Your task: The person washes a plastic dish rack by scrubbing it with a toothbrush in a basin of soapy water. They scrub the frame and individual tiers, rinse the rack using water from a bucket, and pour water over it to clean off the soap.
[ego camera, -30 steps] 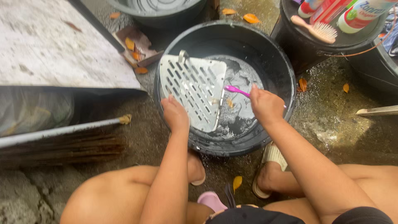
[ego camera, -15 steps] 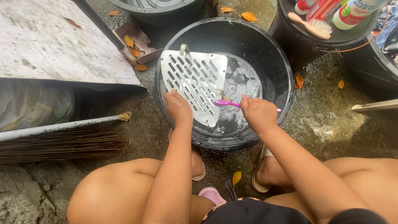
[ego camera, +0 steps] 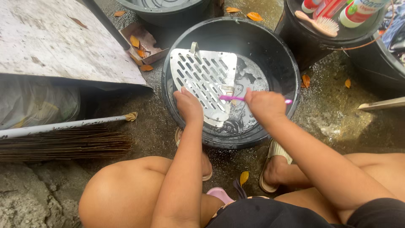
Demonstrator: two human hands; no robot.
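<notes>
A perforated metal plate [ego camera: 204, 80], roughly triangular with rows of slots, leans inside a black round basin [ego camera: 278, 55] that holds shallow soapy water. My left hand [ego camera: 188, 105] grips the plate's lower edge. My right hand [ego camera: 265, 104] is closed around a pink toothbrush [ego camera: 231, 98], whose head touches the plate's right edge. I am squatting, with my knees and sandalled feet just below the basin.
A broom [ego camera: 63, 139] with a white handle lies at the left on wet concrete. A grey board [ego camera: 55, 42] sits upper left. Another dark tub [ego camera: 333, 38] at upper right carries a hairbrush [ego camera: 317, 23] and bottles. Orange leaves are scattered about.
My right hand drew the toothbrush down and left along the plate's right edge, then slightly up. The view shifted a little; my left hand kept its hold.
</notes>
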